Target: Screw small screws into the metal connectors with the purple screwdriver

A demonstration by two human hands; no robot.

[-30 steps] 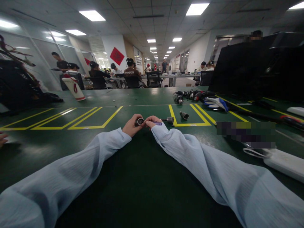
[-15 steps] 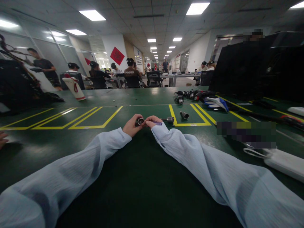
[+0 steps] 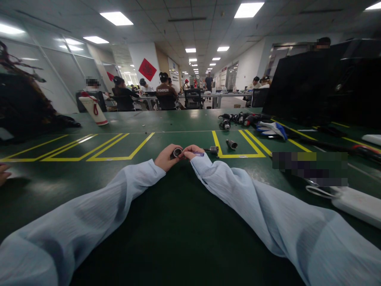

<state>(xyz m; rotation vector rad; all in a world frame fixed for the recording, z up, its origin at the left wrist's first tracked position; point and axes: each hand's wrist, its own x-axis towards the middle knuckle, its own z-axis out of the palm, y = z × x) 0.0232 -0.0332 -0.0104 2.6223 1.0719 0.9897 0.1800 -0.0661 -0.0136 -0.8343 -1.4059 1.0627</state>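
Observation:
My left hand (image 3: 165,157) is closed around a round metal connector shell (image 3: 177,152), whose open ring end faces me. Close against it, my right hand (image 3: 190,151) pinches a slim tool with a translucent purple handle (image 3: 199,154). The handle sticks out to the right of the fingers; the tool's other end is at the ring, partly hidden by the fingertips. Just right of my right hand lies a metal connector piece (image 3: 212,150) on the green table. A second metal shell (image 3: 231,144) lies inside a yellow-taped rectangle.
Cabled connectors (image 3: 226,124) and a blue-and-white glove (image 3: 271,130) lie at the back right. A white power strip (image 3: 355,200) is at the right. A white cup (image 3: 93,111) stands back left. Another person's hand (image 3: 3,173) shows at the left edge. Dark equipment (image 3: 300,87) stands far right.
Both hands stay in nearly the same place, still holding the shell and the purple-handled tool. The standing person at the far left is no longer visible.

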